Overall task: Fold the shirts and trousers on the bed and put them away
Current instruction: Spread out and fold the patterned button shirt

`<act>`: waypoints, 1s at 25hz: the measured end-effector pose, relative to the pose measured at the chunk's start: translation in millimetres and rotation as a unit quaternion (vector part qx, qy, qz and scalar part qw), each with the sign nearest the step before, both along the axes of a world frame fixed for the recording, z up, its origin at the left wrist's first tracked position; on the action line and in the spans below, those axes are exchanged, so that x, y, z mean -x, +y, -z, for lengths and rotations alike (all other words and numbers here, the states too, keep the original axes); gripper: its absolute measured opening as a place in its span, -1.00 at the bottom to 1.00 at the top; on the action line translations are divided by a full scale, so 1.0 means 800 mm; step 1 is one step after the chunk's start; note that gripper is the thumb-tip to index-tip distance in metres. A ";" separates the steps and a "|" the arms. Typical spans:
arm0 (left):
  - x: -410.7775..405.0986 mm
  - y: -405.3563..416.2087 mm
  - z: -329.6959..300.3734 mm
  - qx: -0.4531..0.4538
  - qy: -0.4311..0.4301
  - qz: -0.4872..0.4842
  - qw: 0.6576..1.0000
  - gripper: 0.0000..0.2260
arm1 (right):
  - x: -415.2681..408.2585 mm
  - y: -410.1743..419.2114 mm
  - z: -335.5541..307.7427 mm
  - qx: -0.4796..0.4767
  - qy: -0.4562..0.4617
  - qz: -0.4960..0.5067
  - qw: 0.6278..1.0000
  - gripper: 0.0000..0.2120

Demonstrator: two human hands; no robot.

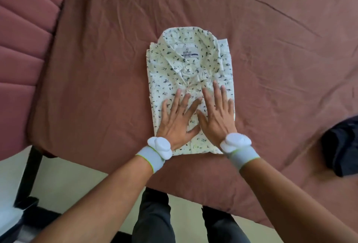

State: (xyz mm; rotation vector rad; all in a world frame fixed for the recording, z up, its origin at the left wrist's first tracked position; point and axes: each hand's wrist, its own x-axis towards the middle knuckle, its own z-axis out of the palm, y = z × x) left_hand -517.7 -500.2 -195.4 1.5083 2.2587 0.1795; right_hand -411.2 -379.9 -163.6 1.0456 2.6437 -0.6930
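One folded shirt (190, 80), white with dark leaf print, flat on the bed (116, 39), near its front edge. Long axis running away from the person, collar at the far end, hem nearest. Two hands on its lower half: left hand (177, 121) and right hand (217, 116) side by side, fingers (216, 92) straight and spread, pressing, gripping nothing. One dark garment (342, 146) at the bed's right edge, well apart.

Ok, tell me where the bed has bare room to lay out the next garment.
Bare sheet runs beyond the folded shirt's collar and to its left, up to the padded headboard. Its right side is free as far as the dark garment at the bed's edge. The near middle is crowded: left hand and right hand press the shirt.
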 end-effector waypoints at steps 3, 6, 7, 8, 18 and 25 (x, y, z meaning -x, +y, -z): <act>0.000 -0.012 0.030 0.017 0.045 -0.044 0.998 -0.34 | 0.014 0.008 0.048 -0.007 -0.078 -0.014 0.997 -0.36; -0.003 -0.013 0.039 -0.009 0.056 -0.043 0.997 -0.36 | 0.010 0.008 0.060 -0.043 -0.085 -0.024 0.995 -0.36; -0.003 -0.012 0.034 -0.029 0.044 -0.046 0.998 -0.37 | 0.011 0.009 0.054 -0.040 -0.074 -0.023 0.996 -0.35; 0.001 -0.011 0.027 -0.048 0.033 -0.068 0.996 -0.37 | 0.012 0.011 0.047 -0.033 -0.052 -0.014 0.998 -0.33; 0.071 0.017 -0.023 -0.087 -0.284 -0.462 0.836 -0.54 | 0.012 0.042 0.010 0.138 0.119 0.162 0.970 -0.29; 0.206 0.005 -0.030 -0.181 -0.233 -0.297 0.908 -0.61 | 0.104 -0.034 0.010 0.199 0.170 0.290 0.921 -0.31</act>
